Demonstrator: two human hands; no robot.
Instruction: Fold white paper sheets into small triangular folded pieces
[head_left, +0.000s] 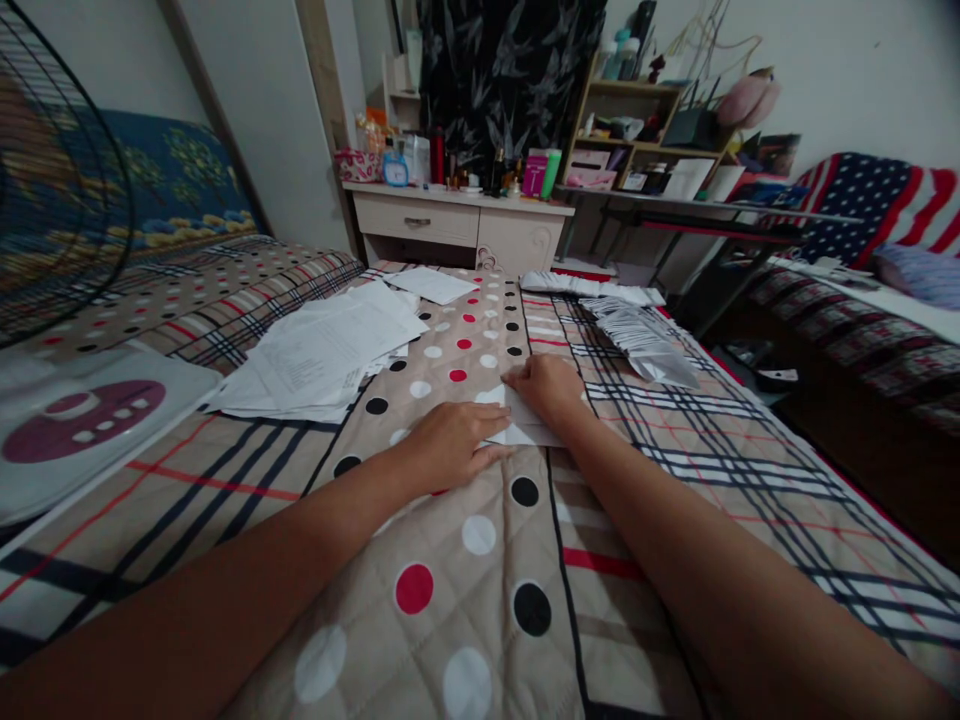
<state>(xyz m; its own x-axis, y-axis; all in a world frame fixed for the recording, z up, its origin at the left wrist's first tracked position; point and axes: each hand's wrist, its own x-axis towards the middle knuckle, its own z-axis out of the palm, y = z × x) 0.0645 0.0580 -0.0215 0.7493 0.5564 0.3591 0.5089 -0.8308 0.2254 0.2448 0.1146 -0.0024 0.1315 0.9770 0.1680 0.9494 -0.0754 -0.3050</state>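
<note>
A small folded piece of white paper [526, 433] lies on the patterned bedspread [480, 590] between my hands. My left hand [454, 442] rests on its left side, fingers stretched out and apart. Curled over the paper's far right part is my right hand [551, 388], its fingers together and pressed on the paper; the thumb side is partly hidden. To the left lies a loose pile of printed white sheets [330, 345], with one sheet [433, 285] at its far end. Several folded paper pieces [641, 340] lie overlapping in a row beyond my right hand.
A long folded white strip [589, 288] lies at the bed's far right. A white plastic bag [97, 425] sits at left, near a fan [56, 180]. Beyond the bed stand a dresser [420, 220] with bottles and a shelf [637, 90].
</note>
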